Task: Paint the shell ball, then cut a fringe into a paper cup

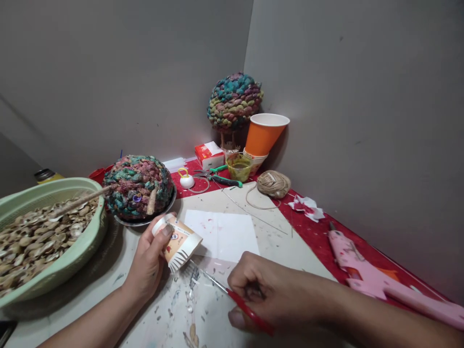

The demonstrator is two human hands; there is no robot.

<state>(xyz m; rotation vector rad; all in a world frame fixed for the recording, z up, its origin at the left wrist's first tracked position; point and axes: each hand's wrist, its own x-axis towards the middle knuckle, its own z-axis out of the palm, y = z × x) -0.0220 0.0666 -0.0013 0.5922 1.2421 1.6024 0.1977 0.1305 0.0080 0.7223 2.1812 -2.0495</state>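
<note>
My left hand (154, 253) is closed around a printed paper cup (178, 238), tipped on its side with the mouth toward the lower right. Part of the cup's rim is cut into a fringe of narrow strips. In my right hand (259, 287) is a pair of scissors (221, 285) with red handles, fingers curled through the loops. The blades point at the cup's fringed edge; whether they touch it I cannot tell. A white paper sheet (221, 232) lies behind the hands, and small scraps and paint marks dot the table below.
On the left a green basket (90, 246) holds pistachio shells, beside a colourful shell-covered ball (139, 186) in a metal bowl. Another such ball (235, 102) stands in the corner by an orange cup (266, 135). Pliers (226, 181), twine (273, 183) and a pink glue gun (362, 270) line the edges.
</note>
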